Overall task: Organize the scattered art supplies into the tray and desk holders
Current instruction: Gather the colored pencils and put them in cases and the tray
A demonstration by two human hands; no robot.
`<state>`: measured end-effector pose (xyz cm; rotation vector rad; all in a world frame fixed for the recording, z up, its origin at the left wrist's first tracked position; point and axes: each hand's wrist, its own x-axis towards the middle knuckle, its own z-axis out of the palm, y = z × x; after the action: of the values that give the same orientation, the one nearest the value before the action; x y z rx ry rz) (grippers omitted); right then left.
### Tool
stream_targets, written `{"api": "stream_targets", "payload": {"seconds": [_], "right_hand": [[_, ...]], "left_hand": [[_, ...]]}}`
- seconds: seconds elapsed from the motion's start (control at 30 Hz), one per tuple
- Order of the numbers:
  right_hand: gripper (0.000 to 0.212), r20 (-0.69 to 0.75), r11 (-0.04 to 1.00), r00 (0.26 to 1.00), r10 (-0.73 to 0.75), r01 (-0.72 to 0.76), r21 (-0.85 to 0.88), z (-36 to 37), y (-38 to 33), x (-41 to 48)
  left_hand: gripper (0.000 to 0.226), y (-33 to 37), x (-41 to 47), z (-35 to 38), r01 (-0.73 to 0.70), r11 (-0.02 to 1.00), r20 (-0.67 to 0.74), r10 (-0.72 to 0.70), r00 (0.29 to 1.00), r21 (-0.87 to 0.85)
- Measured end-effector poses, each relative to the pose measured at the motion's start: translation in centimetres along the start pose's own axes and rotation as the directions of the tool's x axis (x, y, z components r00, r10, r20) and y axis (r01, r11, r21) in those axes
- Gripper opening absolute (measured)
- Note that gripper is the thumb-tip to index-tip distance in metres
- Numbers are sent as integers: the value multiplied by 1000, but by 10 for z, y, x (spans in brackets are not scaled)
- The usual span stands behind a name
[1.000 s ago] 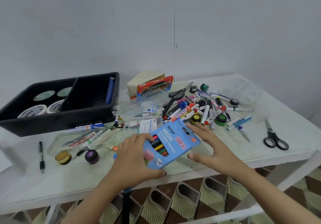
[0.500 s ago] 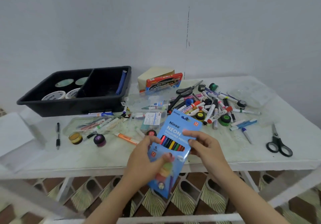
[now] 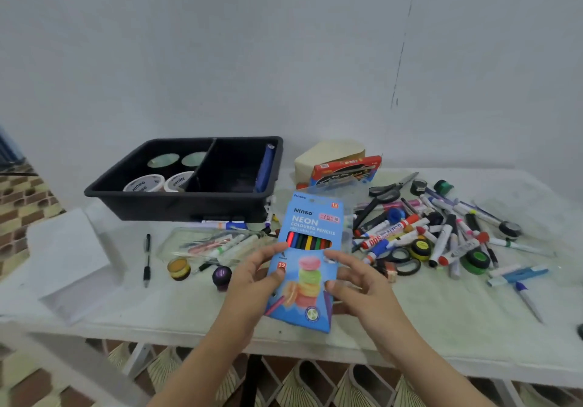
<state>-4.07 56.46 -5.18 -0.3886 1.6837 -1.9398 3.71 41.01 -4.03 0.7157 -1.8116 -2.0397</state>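
A blue box of neon coloured pencils (image 3: 310, 249) stands upright above the table's front edge, held from both sides. My left hand (image 3: 252, 275) grips its left edge and my right hand (image 3: 356, 280) grips its right edge. Behind it at the back left stands a black two-part tray (image 3: 176, 200) with rolls of white tape (image 3: 143, 184) in its left half and a blue pen (image 3: 265, 168) leaning in its right half. A pile of markers (image 3: 419, 236) lies to the right of the box.
A clear case of pens (image 3: 217, 242) lies left of the box, with two small paint pots (image 3: 179, 268) and a black pen (image 3: 147, 258) near it. Black scissors (image 3: 386, 190), a red pencil box (image 3: 345, 170) and tape rings (image 3: 407, 263) lie among the markers. White sheets (image 3: 69, 258) sit at the left.
The pencil box has turned from slanted to upright and risen in front of me. Both hands now hold it by its sides. The view has shifted right and closer.
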Motion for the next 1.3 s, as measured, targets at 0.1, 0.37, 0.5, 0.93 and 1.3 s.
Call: {"api": "stream_targets", "payload": {"seconds": [0.1, 0.37, 0.5, 0.93, 1.3], "right_hand": [[33, -23, 999, 999, -33, 34, 29, 24, -11, 34], [33, -83, 996, 993, -85, 87, 21, 98, -41, 147], [29, -125, 997, 990, -71, 67, -36, 132, -51, 207], [38, -155, 862, 981, 114, -175, -475, 200, -43, 302], [39, -201, 681, 974, 109, -220, -698, 214, -33, 313]], "left_hand": [[29, 14, 28, -27, -58, 996, 39, 56, 998, 61], [51, 43, 149, -145, -440, 499, 135, 533, 835, 747], [66, 51, 195, -187, -434, 334, 258, 458, 851, 837], [82, 37, 221, -202, -445, 417, 251, 443, 861, 793], [70, 37, 219, -201, -425, 419, 237, 430, 871, 802]]}}
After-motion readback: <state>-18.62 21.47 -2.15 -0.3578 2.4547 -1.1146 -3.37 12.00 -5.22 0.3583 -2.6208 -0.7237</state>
